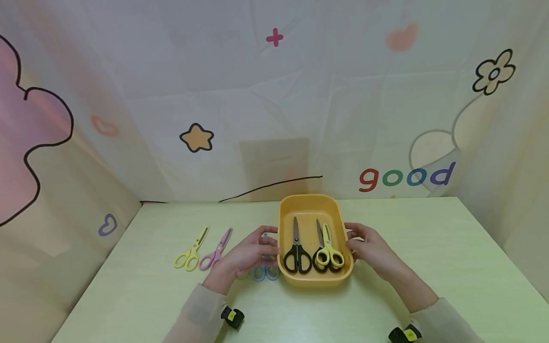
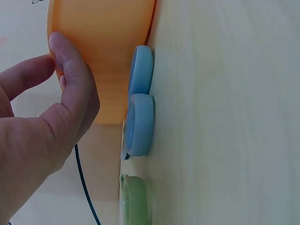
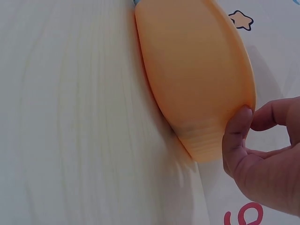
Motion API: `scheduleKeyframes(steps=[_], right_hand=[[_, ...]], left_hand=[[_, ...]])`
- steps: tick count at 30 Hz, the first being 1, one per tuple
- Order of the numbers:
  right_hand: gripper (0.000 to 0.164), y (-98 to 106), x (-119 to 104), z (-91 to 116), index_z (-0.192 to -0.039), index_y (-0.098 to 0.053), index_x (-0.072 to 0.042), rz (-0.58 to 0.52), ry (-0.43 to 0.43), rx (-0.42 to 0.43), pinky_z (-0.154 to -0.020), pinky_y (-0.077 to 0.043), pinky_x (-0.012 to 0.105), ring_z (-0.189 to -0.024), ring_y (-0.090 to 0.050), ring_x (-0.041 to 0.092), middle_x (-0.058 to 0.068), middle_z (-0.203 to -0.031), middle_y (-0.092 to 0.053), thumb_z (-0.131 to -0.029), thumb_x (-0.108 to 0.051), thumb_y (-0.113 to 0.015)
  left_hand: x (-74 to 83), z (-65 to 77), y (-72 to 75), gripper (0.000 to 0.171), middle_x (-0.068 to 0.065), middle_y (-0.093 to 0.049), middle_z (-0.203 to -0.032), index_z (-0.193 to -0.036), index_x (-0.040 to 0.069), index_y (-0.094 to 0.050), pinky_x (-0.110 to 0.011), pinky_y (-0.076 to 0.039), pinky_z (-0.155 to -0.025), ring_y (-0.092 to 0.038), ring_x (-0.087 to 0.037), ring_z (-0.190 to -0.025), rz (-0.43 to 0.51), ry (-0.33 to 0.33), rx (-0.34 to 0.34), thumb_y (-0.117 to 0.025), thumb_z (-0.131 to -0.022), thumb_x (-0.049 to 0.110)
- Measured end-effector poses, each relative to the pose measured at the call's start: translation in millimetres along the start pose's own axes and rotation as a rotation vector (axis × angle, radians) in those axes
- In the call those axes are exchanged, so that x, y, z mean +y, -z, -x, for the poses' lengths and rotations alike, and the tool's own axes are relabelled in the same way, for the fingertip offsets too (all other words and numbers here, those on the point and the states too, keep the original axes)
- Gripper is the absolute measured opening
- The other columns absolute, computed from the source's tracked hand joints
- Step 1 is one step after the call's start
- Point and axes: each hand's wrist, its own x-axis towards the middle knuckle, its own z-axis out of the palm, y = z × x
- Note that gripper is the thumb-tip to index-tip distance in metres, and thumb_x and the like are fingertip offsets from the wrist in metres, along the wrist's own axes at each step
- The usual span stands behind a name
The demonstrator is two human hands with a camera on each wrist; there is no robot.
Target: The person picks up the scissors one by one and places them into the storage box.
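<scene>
A yellow-orange plastic tray (image 1: 310, 207) sits at the middle of the table. My left hand (image 1: 250, 252) pinches its left rim; in the left wrist view the thumb (image 2: 70, 65) lies along the outer wall. On the opposite side my right hand (image 1: 371, 245) pinches the right rim between thumb (image 3: 234, 136) and fingers. Inside lie black-handled scissors (image 1: 297, 252) and, to their right, yellow scissors (image 1: 327, 245) on top of another black-handled pair (image 1: 319, 226). Blue scissors (image 1: 272, 273) lie beside the tray, partly hidden under my left hand.
Left of the tray, yellow scissors (image 1: 192, 252) and purple scissors (image 1: 220, 245) lie on the table (image 1: 141, 286). A green handle (image 2: 135, 199) shows near the blue ones, mostly hidden by my left hand. A printed curtain (image 1: 274, 105) hangs behind the table.
</scene>
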Motion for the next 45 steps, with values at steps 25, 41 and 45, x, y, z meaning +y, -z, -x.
scheduleKeyframes(steps=[25, 41, 45], right_hand=[[0.058, 2.1, 2.7, 5.9, -0.151, -0.034, 0.011, 0.013, -0.049, 0.028, -0.07, -0.054, 0.028, -0.1, -0.052, 0.029, 0.021, -0.12, -0.046, -0.097, -0.001, -0.051], [0.057, 2.2, 3.1, 3.5, -0.15, -0.036, 0.011, 0.008, -0.042, 0.044, -0.069, -0.055, 0.027, -0.098, -0.053, 0.029, 0.022, -0.122, -0.046, -0.097, -0.002, -0.051], [0.056, 2.3, 3.2, 2.6, -0.149, -0.037, 0.011, -0.006, -0.036, 0.047, -0.068, -0.055, 0.027, -0.096, -0.054, 0.027, 0.022, -0.121, -0.047, -0.096, -0.001, -0.05]], left_hand=[[1.2, 8.3, -4.6, 0.045, -0.013, -0.049, -0.106, -0.141, -0.005, -0.044, -0.042, -0.058, -0.085, -0.058, -0.026, -0.09, -0.249, -0.084, 0.112, -0.06, -0.1, 0.002], [7.2, 23.1, -15.6, 0.042, -0.018, -0.048, -0.11, -0.121, 0.003, -0.058, -0.041, -0.047, -0.074, -0.048, -0.027, -0.093, -1.036, -0.079, 0.114, -0.081, -0.087, 0.012], [7.1, 25.1, -19.6, 0.045, -0.017, -0.047, -0.111, -0.118, 0.006, -0.059, -0.044, -0.048, -0.074, -0.047, -0.029, -0.095, -1.092, -0.021, 0.133, -0.085, -0.082, 0.013]])
